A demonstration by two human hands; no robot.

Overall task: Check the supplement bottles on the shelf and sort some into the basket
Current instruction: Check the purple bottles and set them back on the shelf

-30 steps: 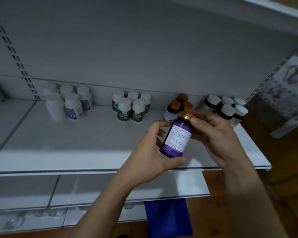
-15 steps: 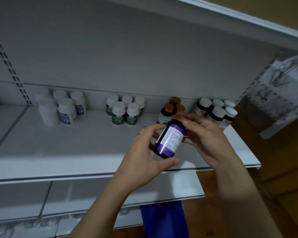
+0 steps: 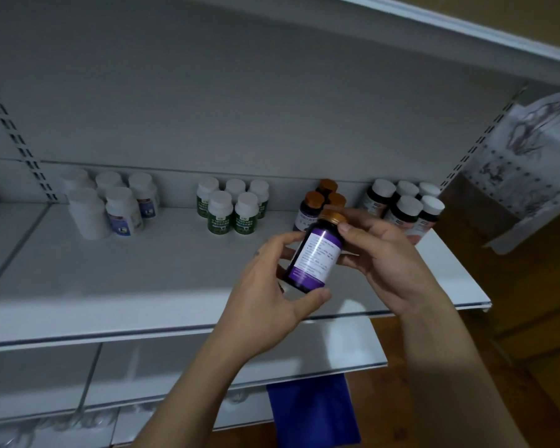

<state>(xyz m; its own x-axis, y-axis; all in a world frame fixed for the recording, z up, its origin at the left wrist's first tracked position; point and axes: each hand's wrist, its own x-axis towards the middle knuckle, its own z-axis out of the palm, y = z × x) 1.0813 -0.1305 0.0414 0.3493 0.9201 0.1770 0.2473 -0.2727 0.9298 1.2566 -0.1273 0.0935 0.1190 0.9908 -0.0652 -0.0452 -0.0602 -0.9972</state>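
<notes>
In the head view, a dark supplement bottle [image 3: 314,253] with an orange cap and a purple-and-white label is held in the air above the front half of the white shelf [image 3: 143,286]. It is tilted, cap up and to the right, with the printed label turned toward the camera. The left hand [image 3: 265,302] is curled round the lower body, with the thumb set under the base. The right hand [image 3: 388,253] pinches the shoulder just below the cap, thumb in front and fingers behind. Four groups stand along the back of the shelf: white bottles [image 3: 110,205], green-labelled bottles [image 3: 230,208], orange-capped bottles [image 3: 317,202] just behind the held one, and dark white-capped bottles [image 3: 404,205] at the right. A blue object [image 3: 314,412] is seen below the lower shelf [image 3: 207,360]; whether it is the basket cannot be told. The step in hand is judged to be the label check. A streak of glare crosses the label, so a slight turn away from the light is advised. The base is best supported by the left thumb while the right-hand pinch does the turning. The bottle is best kept over the shelf board, clear of the orange-capped group. The print is too small to be read here.
</notes>
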